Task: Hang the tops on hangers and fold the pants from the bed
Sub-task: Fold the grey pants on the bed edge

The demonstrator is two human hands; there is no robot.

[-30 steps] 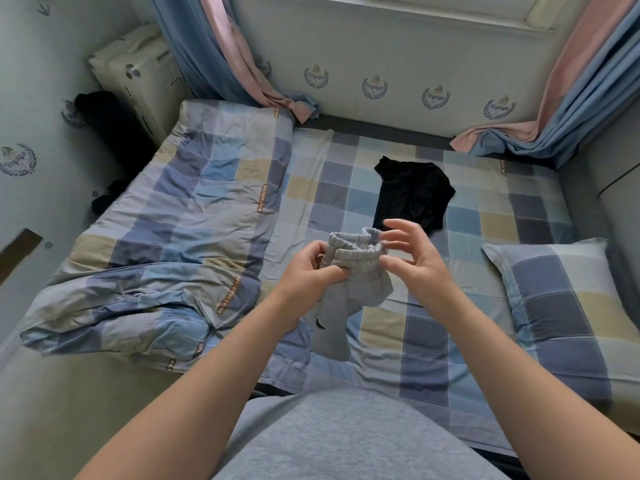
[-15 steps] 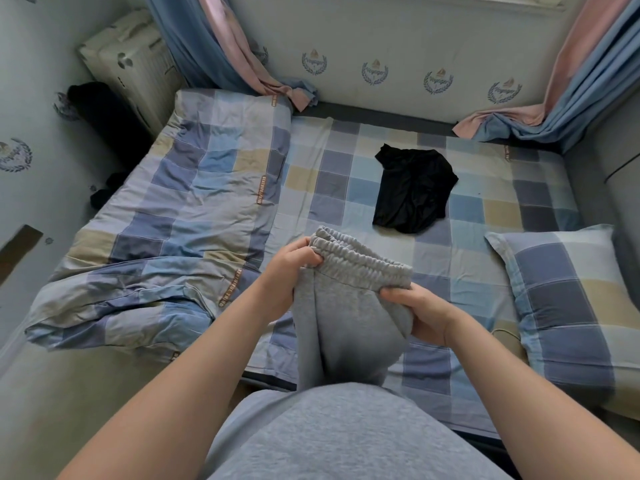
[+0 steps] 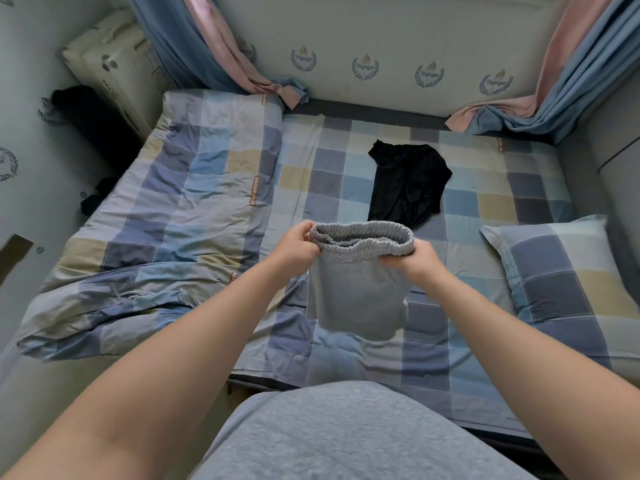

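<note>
A pair of grey pants (image 3: 358, 289) is held up in the middle of the frame, above the near part of the bed (image 3: 346, 188). The elastic waistband is stretched open between the two hands. The left end of the waistband is pinched by the left hand (image 3: 296, 245), its fingers curled tightly around the gathered fabric. The right end is gripped by the right hand (image 3: 414, 259), with the fingers closed over the band. The rest of the pants hangs down from the waistband, bunched and folded under at the bottom, clear of the checked sheet. A black garment (image 3: 405, 183) is seen lying crumpled on the sheet just beyond the waistband, towards the upper centre. A rumpled checked duvet (image 3: 166, 216) is spread over the left half of the bed, and a matching pillow (image 3: 568, 271) lies at the right edge.
</note>
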